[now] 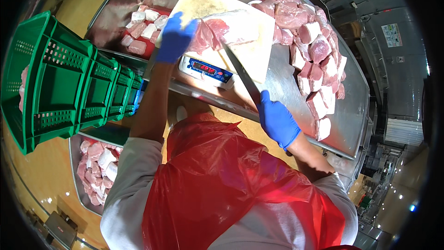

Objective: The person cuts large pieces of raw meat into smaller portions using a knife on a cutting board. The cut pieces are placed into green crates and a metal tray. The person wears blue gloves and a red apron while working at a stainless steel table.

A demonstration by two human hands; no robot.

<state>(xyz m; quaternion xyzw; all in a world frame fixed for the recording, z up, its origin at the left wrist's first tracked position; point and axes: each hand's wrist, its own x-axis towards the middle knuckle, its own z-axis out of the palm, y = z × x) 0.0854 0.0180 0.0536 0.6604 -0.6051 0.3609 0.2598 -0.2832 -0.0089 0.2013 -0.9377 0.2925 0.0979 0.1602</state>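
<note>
A long cut of pale pink meat with a white fat layer (238, 25) lies across a cutting board (194, 2). My left hand (176, 39), in a blue glove, is at the meat's left end with its fingers apart, their tips against or just beside the red cut face. In its blue glove, my right hand (279, 122) is wrapped round the handle of a knife (243, 74). The dark blade slants up and left, its tip at the lower edge of the meat. A digital scale (206, 71) with a lit red display sits at the board's near edge.
Cut meat chunks (319, 71) are heaped on the steel table (344, 125) at right. A metal tub (111, 14) at far left holds smaller pieces in red liquid. Green crates (60, 83) stand at left, beside another metal tub of meat (95, 166) lower down.
</note>
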